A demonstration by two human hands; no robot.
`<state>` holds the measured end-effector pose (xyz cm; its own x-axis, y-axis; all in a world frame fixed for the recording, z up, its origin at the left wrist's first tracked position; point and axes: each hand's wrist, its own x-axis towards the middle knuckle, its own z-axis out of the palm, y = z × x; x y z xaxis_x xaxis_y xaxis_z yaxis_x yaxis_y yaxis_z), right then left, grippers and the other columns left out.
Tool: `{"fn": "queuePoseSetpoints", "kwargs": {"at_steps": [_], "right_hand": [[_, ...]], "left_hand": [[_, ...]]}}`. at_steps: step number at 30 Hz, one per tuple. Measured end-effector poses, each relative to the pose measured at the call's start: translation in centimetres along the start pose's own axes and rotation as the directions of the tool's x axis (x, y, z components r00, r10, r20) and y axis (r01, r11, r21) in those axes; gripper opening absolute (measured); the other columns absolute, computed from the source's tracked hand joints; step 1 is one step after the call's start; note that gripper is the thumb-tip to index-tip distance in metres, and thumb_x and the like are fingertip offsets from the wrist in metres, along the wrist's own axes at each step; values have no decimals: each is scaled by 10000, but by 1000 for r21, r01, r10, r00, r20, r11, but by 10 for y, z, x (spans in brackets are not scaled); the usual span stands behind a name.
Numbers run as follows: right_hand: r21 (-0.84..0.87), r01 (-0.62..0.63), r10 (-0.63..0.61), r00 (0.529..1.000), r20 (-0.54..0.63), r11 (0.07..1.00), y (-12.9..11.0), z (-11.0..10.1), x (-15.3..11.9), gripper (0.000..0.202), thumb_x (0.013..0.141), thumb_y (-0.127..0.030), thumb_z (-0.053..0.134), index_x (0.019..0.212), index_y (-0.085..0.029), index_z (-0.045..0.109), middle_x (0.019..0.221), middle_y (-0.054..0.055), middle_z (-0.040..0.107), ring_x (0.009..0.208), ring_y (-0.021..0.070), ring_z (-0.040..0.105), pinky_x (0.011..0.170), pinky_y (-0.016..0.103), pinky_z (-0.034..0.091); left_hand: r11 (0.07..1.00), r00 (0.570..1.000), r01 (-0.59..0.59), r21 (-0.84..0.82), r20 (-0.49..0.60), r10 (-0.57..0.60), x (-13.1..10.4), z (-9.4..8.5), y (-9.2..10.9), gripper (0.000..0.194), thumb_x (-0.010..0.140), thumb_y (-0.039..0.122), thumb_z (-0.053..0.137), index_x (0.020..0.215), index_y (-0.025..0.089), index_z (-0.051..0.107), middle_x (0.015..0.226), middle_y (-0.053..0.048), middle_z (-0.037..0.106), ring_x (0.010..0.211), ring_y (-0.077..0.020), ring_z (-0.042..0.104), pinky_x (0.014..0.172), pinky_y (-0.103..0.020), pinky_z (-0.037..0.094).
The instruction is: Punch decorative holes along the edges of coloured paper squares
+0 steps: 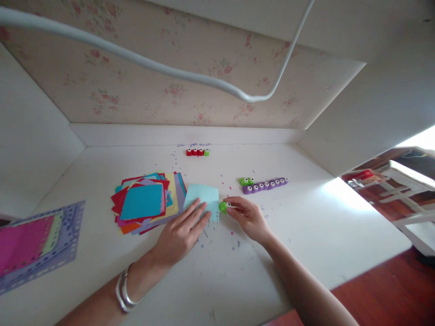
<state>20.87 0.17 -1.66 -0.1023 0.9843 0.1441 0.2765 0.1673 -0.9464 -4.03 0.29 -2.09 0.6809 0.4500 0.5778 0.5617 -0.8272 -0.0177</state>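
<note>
A light blue sheet of paper (203, 194) lies on the white desk, with small punched holes along the lower part of its right edge. My left hand (181, 233) rests on the sheet with its fingers stretched out flat. At the sheet's right edge, my right hand (249, 217) grips a small green craft punch (223, 207) between thumb and fingers. The punch has a white top with a dark dot and meets the paper's edge. How far the paper reaches into it cannot be made out.
Left of the sheet is a messy stack of coloured paper (142, 201); farther left lie punched sheets (70, 246). A row of purple punches (267, 185) and two green punches (246, 181) stand right. Red punches (195, 152) sit at the back. Paper bits (234, 248) dot the desk.
</note>
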Motion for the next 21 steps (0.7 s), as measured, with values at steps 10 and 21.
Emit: {"fn": "queuePoseSetpoints", "kwargs": {"at_steps": [10, 21], "right_hand": [[-11, 11, -11, 1000, -1, 1000, 0, 1, -1, 217, 858, -327, 651, 1061, -260, 685, 1057, 58, 705, 936, 200, 689, 858, 404, 581], [-18, 12, -12, 1000, 14, 1000, 2, 2, -1, 213, 856, -301, 651, 1059, -245, 683, 1090, 68, 691, 949, 197, 690, 880, 401, 582]], "left_hand": [[1000, 1000, -8, 24, 6, 8, 1, -1, 0, 421, 872, -16, 446, 1242, 96, 612, 1372, -170, 546, 1348, -308, 423, 1020, -422, 516], [1000, 1000, -11, 19, -6, 11, 2, -1, 1, 396, 892, -3, 442, 1232, 84, 624, 1355, -182, 557, 1331, -316, 445, 1002, -420, 528]]}}
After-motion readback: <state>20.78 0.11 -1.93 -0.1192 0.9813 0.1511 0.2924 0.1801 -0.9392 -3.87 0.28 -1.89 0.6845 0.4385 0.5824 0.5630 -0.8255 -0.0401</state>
